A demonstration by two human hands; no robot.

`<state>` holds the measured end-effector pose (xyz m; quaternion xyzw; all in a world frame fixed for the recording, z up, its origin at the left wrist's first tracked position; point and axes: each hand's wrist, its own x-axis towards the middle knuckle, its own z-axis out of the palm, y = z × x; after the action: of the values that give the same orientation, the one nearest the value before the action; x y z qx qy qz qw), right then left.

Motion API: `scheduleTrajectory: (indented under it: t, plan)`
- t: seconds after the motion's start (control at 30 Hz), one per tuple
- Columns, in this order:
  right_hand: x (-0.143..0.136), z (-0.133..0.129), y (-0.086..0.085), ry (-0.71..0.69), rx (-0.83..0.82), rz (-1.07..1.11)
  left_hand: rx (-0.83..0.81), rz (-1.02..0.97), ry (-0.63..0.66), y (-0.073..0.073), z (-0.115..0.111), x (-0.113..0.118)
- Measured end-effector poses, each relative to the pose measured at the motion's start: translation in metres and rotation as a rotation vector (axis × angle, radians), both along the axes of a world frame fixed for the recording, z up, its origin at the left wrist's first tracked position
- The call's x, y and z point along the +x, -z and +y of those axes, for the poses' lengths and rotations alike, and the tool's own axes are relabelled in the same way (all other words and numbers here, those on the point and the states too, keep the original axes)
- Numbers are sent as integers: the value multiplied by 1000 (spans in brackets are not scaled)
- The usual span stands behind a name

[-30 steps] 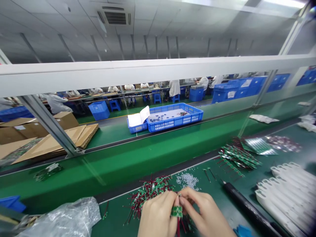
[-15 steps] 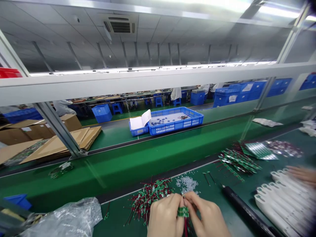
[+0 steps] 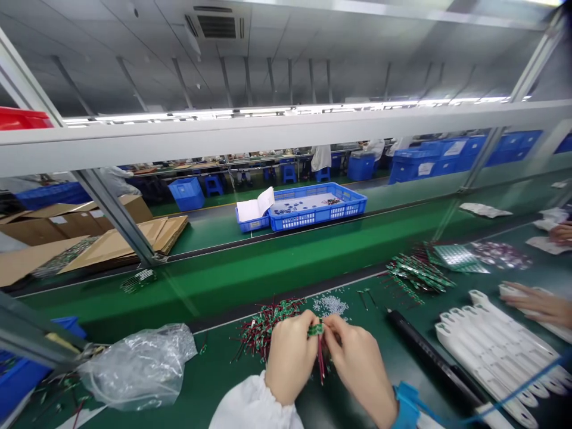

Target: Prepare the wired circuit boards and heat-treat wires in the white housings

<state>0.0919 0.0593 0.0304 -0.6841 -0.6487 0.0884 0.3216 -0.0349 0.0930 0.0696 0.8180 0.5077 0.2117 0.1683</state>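
A small green circuit board (image 3: 315,329) with dark red wires (image 3: 321,360) hanging from it is pinched in my left hand (image 3: 290,351). Close against the board's right edge, my right hand (image 3: 357,360) has its fingers pressed together; what sits between those fingertips is too small and hidden to name. A blue band (image 3: 406,405) with a cord circles my right wrist. Behind my left hand lies a heap of wired green boards (image 3: 263,325). Just beyond my fingertips, tiny pale parts (image 3: 330,305) are scattered in a pile.
To the right lie a black pen-shaped tool (image 3: 429,351), white plastic pieces (image 3: 491,351) and stacked green boards (image 3: 417,273). Another person's hand (image 3: 540,304) rests over the white pieces. A clear plastic bag (image 3: 143,366) lies left. A blue tray (image 3: 319,219) stands beyond the green ledge.
The view has shifted, so more of my sleeve and wristband show. My hands stay together at the circuit board. The other person's hand on the right has moved over the white pieces.
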Motion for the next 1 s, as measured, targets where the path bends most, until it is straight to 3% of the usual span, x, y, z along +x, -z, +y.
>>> scheduleTrajectory:
  t: [0.2,0.33,0.47,0.6,0.7,0.83,1.0]
  plan:
    - [-7,24,27,-110,-144,23,-90,364,-125,11,24,-22]
    - [-13,35,36,-173,-131,128,-81,376,-185,15,31,-28]
    - [-14,35,17,-291,-56,457,-56,300,-147,12,27,-25]
    - [-11,31,1,-401,-21,556,-116,204,-52,11,21,-19]
    - [-8,30,2,-435,17,578,-182,74,10,13,18,-17]
    - [0,31,8,-377,17,721,-187,-132,94,16,17,-16]
    - [5,28,12,-348,-45,906,-141,-482,65,8,16,-13]
